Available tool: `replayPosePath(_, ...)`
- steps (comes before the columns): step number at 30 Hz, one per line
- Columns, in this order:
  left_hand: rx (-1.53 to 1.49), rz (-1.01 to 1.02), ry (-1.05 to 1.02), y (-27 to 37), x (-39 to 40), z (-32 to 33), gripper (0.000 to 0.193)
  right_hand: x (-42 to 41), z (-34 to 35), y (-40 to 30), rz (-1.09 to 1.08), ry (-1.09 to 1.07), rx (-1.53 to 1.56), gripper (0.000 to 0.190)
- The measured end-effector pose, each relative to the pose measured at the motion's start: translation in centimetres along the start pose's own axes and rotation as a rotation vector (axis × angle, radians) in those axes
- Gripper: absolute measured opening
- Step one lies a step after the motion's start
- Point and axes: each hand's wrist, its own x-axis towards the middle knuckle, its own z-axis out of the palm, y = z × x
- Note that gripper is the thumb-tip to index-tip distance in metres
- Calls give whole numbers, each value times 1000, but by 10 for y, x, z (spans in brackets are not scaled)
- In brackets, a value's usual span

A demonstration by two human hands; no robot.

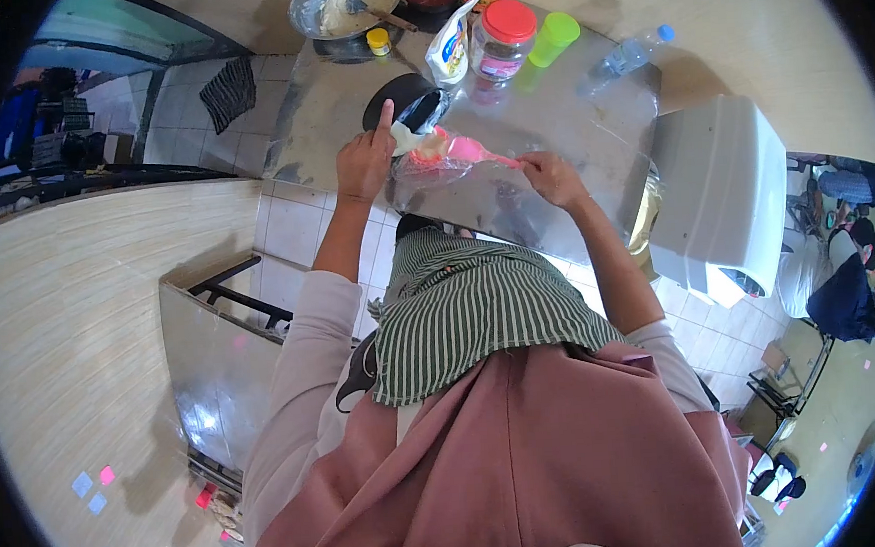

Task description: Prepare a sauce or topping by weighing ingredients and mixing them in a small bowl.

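Observation:
My right hand grips the end of a pink spatula, whose head lies by a clear plastic bag with pale and reddish matter at it. My left hand is raised beside the bag, its index finger pointing up and the other fingers curled; whether it pinches something is hidden. Just beyond, a black round dish or lid sits on the metal tabletop, with a dark and pale plastic wrapping against its right side.
At the table's far side stand a metal bowl of batter, a small yellow-lidded jar, a white pouch, a red-lidded jar and a green cup. A plastic bottle lies at the right, near a white appliance.

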Motion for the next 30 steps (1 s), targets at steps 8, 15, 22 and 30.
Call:
replayPosePath(8,-5,-41,152,6,12,-8,60,43,27,-52,-296,466,-413,43)
replayPosePath(15,-33,-74,188,9,20,-16,56,43,72,-55,-269,237,-295,48)
replayPosePath(22,-187,-182,226,14,23,-11,52,38,89,-48,-277,60,441,36)
replayPosePath(30,-241,-361,242,-5,22,-6,52,23,64,-12,-145,-123,721,32)
